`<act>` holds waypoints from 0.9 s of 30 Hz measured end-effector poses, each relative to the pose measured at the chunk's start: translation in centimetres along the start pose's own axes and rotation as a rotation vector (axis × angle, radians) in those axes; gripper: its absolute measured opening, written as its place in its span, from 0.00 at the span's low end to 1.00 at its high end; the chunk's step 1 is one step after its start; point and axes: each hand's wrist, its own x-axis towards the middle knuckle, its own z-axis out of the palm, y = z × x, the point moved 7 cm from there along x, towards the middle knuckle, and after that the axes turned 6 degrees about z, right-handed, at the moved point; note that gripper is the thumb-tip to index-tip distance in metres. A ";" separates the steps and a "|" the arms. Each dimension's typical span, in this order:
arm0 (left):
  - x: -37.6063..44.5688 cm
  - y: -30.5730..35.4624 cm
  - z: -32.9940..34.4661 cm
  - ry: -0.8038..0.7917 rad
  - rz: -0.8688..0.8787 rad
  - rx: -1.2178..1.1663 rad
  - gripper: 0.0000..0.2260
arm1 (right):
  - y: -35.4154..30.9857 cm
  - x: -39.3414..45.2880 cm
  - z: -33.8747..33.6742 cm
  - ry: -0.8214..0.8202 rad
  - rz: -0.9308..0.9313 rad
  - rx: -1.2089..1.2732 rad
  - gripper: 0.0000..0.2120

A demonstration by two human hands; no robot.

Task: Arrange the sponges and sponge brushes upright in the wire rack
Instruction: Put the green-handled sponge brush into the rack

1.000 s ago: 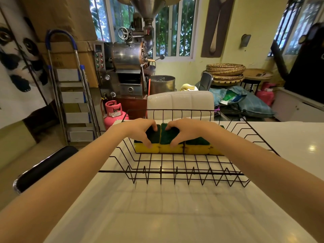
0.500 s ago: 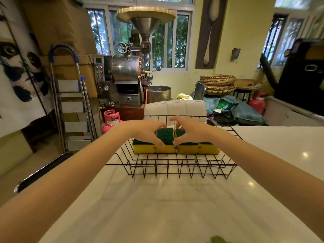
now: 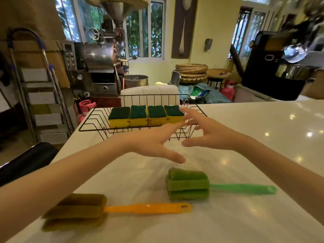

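Observation:
A black wire rack (image 3: 91,120) stands at the far side of the white table (image 3: 263,137). Several yellow sponges with dark green scrub tops (image 3: 138,115) stand side by side in a row inside it. My left hand (image 3: 152,142) and my right hand (image 3: 206,130) hover above the table just in front of the rack, fingers spread, holding nothing. Nearer to me a green sponge brush (image 3: 187,185) lies flat with its handle pointing right. An orange-handled sponge brush (image 3: 77,210) with an olive head lies flat at the near left.
A white chair back (image 3: 149,92) stands behind the rack. A black chair back (image 3: 26,163) is at the table's left edge. Beyond the table stand a metal roaster (image 3: 100,67), a step ladder (image 3: 40,95), a pink gas cylinder (image 3: 85,106) and stacked baskets (image 3: 191,72).
Both hands have let go of the sponges and pulled back toward me, opening. The view has tilted down, which brings the two sponge brushes into sight.

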 end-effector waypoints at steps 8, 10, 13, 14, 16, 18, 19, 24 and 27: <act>1.6 2.5 5.1 -0.157 0.044 -0.017 0.42 | 5.4 -7.8 1.4 -0.199 0.199 -0.070 0.33; 2.1 2.6 5.7 -0.196 0.026 0.013 0.40 | 6.1 -8.9 1.5 -0.230 0.237 -0.101 0.31; 2.7 2.9 6.2 -0.249 0.013 0.085 0.34 | 6.8 -9.6 1.7 -0.268 0.255 -0.161 0.25; 2.9 2.9 6.3 -0.261 0.020 0.119 0.31 | 6.9 -9.6 1.8 -0.276 0.250 -0.171 0.23; 3.2 3.0 6.4 -0.279 0.036 0.161 0.26 | 7.2 -9.5 1.8 -0.280 0.234 -0.181 0.16; 3.4 3.0 6.2 -0.290 0.046 0.168 0.24 | 7.4 -9.2 1.8 -0.278 0.228 -0.186 0.11; 3.5 3.0 6.1 -0.291 0.051 0.171 0.23 | 7.5 -9.1 1.8 -0.277 0.228 -0.185 0.09; 3.9 2.6 4.5 -0.253 0.054 0.175 0.22 | 7.1 -7.9 1.1 -0.260 0.209 -0.190 0.11; 3.9 2.2 3.1 -0.196 0.048 0.158 0.22 | 6.5 -6.9 0.2 -0.227 0.196 -0.209 0.11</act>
